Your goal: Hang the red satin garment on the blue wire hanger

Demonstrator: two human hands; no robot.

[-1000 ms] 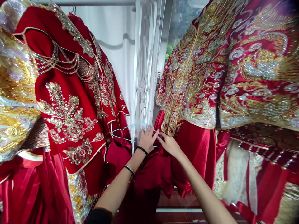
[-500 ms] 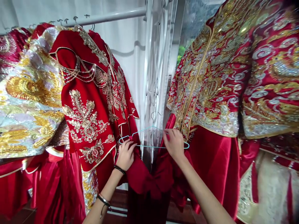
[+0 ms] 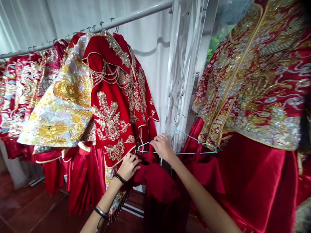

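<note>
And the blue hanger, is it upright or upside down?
Upright: the blue hanger has its hook at the top, its long bar below.

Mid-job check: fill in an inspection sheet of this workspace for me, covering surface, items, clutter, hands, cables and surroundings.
Surface: no worktop in view; tiled floor below.
Job's things: light-blue hanger, with a dark red garment beneath; a strap is on the hanger's end at picture right.
Clutter: clothes crowd both sides, including a red jacket at left and a gold-embroidered jacket at right.
Hands: right hand at the hanger's picture-left part; left hand beside the dark red garment's upper part; whether either grips firmly cannot be told.
Cables: nothing seen.
Surroundings: white rail, metal frame, pale curtain, greenery at upper right.
</note>
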